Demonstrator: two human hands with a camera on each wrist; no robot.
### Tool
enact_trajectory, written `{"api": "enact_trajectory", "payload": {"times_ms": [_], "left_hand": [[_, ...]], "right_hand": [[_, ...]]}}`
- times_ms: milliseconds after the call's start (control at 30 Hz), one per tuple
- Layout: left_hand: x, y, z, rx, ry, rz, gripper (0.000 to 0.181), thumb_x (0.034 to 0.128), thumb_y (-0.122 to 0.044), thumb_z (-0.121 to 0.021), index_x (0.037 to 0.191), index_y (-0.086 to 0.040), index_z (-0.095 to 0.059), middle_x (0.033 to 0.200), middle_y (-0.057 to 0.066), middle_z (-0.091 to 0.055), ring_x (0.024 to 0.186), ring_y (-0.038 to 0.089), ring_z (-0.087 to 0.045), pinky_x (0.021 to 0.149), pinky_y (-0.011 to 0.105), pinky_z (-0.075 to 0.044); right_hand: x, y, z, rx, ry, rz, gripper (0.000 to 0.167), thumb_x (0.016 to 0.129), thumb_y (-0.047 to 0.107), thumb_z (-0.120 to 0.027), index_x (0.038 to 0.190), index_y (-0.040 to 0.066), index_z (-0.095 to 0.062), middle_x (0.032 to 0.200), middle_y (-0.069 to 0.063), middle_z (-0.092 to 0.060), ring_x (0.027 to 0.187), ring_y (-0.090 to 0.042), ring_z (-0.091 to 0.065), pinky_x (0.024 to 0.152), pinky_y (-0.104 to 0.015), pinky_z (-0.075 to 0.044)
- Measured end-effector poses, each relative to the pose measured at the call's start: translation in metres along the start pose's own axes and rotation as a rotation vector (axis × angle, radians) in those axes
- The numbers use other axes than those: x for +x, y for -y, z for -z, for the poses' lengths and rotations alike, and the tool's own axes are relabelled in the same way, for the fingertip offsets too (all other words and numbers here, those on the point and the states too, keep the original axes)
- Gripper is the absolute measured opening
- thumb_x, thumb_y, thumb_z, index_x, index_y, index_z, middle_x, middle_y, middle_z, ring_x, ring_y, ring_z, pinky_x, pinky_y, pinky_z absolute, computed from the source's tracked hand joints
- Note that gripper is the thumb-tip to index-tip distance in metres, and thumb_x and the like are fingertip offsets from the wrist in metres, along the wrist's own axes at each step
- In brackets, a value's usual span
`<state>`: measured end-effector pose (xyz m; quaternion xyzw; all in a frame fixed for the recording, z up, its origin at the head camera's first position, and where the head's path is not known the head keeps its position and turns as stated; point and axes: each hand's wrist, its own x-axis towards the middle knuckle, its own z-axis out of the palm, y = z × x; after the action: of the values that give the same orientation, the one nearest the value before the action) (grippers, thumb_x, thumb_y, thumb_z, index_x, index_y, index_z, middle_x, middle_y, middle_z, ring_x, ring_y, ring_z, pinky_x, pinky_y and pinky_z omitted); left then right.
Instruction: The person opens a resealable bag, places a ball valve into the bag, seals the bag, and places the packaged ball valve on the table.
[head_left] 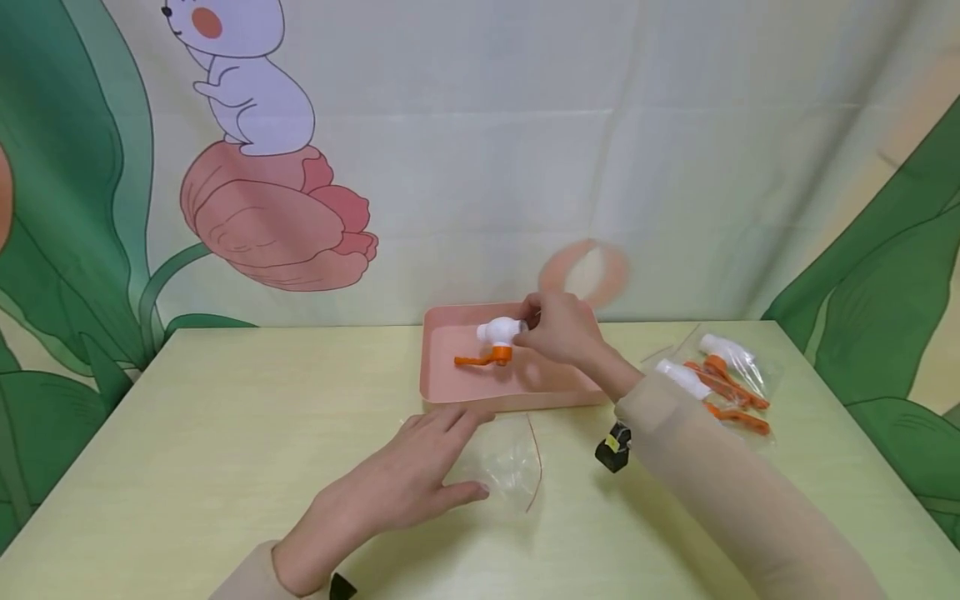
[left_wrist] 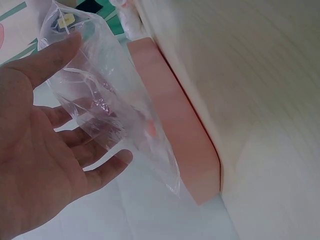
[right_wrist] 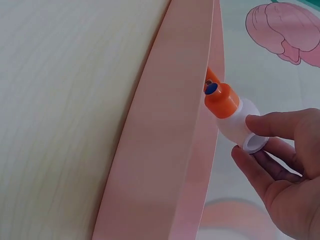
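Note:
My right hand (head_left: 564, 332) pinches one end of a white plastic ball valve (head_left: 501, 330) with an orange lever handle. The valve is inside or just above the pink tray (head_left: 517, 402) at the back of the table; the right wrist view shows the valve (right_wrist: 231, 112) partly behind the tray wall. In front of the tray is my left hand (head_left: 405, 471), thumb and fingers spread. Beside its fingers is a clear zip bag (head_left: 501, 462) with a red seal line. The left wrist view has the bag (left_wrist: 107, 95) by the fingertips; I cannot tell whether they touch it.
To the right of the tray, clear bags (head_left: 720, 379) with more white and orange valves lie on the table (head_left: 225, 433). A printed cloth (head_left: 480, 167) hangs behind the table's back edge.

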<state>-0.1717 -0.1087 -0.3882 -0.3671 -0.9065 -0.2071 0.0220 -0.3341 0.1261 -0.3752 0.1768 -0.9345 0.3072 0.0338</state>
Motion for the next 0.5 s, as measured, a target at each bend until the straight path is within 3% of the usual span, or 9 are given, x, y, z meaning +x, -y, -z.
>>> {"api": "enact_trajectory", "payload": {"times_ms": [233, 500], "left_hand": [[0.000, -0.001, 0.002, 0.000, -0.003, -0.014, 0.079, 0.0905, -0.033, -0.082, 0.155, -0.018, -0.038, 0.147, -0.002, -0.048, 0.135, 0.018, -0.046, 0.103, 0.049, -0.042], [-0.001, 0.001, 0.001, -0.017, 0.002, 0.005, 0.081, 0.0906, -0.031, -0.082, 0.157, -0.019, -0.036, 0.149, -0.001, -0.048, 0.136, 0.018, -0.046, 0.104, 0.050, -0.040]], "right_hand": [[-0.011, 0.002, 0.002, 0.073, -0.022, 0.033, 0.017, 0.083, 0.013, -0.082, 0.097, 0.010, -0.074, 0.091, 0.000, -0.072, 0.087, -0.019, -0.066, 0.080, -0.037, -0.053], [-0.025, -0.007, 0.004, 0.252, -0.058, 0.091, 0.018, 0.084, 0.005, -0.082, 0.099, 0.004, -0.072, 0.092, -0.004, -0.072, 0.090, -0.022, -0.069, 0.079, -0.037, -0.058]]}}
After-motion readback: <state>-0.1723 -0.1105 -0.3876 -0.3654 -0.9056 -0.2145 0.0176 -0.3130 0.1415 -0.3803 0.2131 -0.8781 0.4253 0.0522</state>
